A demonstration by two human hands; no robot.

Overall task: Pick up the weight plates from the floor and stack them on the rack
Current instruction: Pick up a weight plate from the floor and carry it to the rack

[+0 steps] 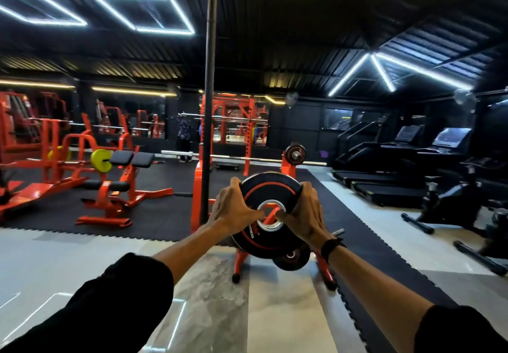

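A black weight plate [264, 187] with a red ring and a steel hub is held upright in front of me at the orange rack [239, 262]. My left hand [233, 209] grips its left rim and my right hand [301, 212] grips its right rim, thumbs near the hub. An orange peg of the rack shows through the plate's centre hole. A smaller black plate [291, 260] hangs on the rack just below. Another plate [295, 155] sits on a higher peg behind.
A vertical black bar [209, 105] rises just left of the plate. Orange benches and machines [115, 187] stand on black matting to the left. Treadmills [384, 185] and an exercise bike [450, 204] line the right. Pale tiled floor [214, 297] lies under my arms.
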